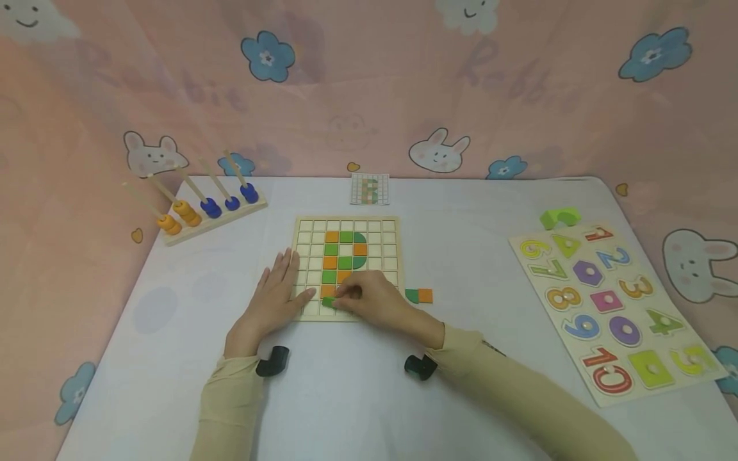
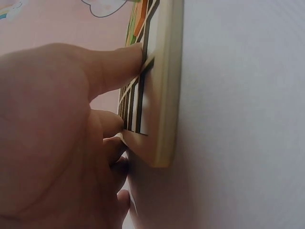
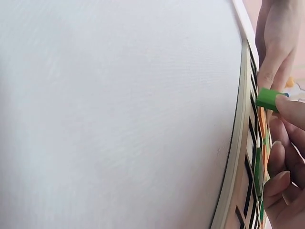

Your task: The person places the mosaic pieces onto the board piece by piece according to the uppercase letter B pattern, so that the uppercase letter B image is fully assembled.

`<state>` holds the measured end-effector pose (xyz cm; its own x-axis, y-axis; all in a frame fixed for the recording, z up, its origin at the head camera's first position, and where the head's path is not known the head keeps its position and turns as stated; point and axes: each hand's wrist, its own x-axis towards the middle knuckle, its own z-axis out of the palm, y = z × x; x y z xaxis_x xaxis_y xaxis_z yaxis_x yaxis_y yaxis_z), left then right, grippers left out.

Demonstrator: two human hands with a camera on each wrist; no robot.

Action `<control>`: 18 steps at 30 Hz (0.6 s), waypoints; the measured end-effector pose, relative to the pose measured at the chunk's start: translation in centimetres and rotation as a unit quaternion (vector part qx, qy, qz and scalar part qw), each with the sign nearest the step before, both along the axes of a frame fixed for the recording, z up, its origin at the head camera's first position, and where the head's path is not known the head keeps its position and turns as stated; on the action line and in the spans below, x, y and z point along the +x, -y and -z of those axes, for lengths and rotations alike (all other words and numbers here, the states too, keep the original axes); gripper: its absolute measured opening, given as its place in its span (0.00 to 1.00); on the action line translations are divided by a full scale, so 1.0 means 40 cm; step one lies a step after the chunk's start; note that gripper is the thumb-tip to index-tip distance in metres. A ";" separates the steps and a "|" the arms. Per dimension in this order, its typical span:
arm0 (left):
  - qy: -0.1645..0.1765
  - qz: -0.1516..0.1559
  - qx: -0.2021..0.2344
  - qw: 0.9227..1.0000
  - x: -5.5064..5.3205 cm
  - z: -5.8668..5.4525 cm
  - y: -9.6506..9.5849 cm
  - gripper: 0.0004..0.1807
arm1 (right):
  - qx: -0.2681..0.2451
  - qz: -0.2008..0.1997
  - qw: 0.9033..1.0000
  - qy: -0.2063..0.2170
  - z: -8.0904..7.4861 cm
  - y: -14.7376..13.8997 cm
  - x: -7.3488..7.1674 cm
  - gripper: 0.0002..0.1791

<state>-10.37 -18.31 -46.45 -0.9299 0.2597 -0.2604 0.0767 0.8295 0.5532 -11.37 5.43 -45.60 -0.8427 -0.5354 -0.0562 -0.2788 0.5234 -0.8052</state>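
A wooden grid board (image 1: 316, 318) lies on the white table, with orange and green square tiles and rounded dark green tiles (image 1: 360, 262) set in its cells. My right hand (image 1: 377, 299) pinches a small green tile (image 3: 268, 98) between thumb and finger, low over the board's lower left part. Spread along the board's left edge, my left hand (image 1: 272, 298) rests with straight fingers, its thumb (image 2: 119, 64) on the grid. Just right of the board sit a rounded green tile (image 1: 411, 296) and an orange square tile (image 1: 425, 296). My right hand hides some lower cells.
Behind the board lies a card (image 1: 369, 189) printed with a tile pattern. A bead rack (image 1: 216, 221) with upright pegs stands at the back left. On the right are a number puzzle board (image 1: 614, 307) and a green block (image 1: 560, 218).
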 end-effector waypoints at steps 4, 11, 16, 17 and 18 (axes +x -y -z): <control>0.001 0.001 0.000 1.000 0.000 -0.002 0.000 0.49 | 0.005 0.009 1.000 -0.009 -0.001 0.011 0.000 0.04; 0.003 0.000 -0.003 1.000 0.000 -0.001 0.000 0.49 | 0.019 0.019 1.000 -0.004 0.005 0.020 0.000 0.04; 0.000 0.002 0.001 1.000 0.000 0.000 -0.001 0.48 | 0.023 0.022 0.999 -0.008 0.005 0.025 0.001 0.04; -0.001 0.002 0.003 1.000 0.000 0.001 0.000 0.48 | 0.024 0.022 0.999 -0.009 0.005 0.026 0.001 0.03; -0.002 0.001 0.006 1.000 0.000 0.002 0.000 0.48 | 0.025 0.022 0.999 -0.010 0.006 0.026 0.002 0.03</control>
<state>-10.37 -18.30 -46.52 -0.9303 0.2649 -0.2539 0.0810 0.8231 0.5621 -11.30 4.39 -45.83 -0.8671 -0.4939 -0.0648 -0.2701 0.5753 -0.7720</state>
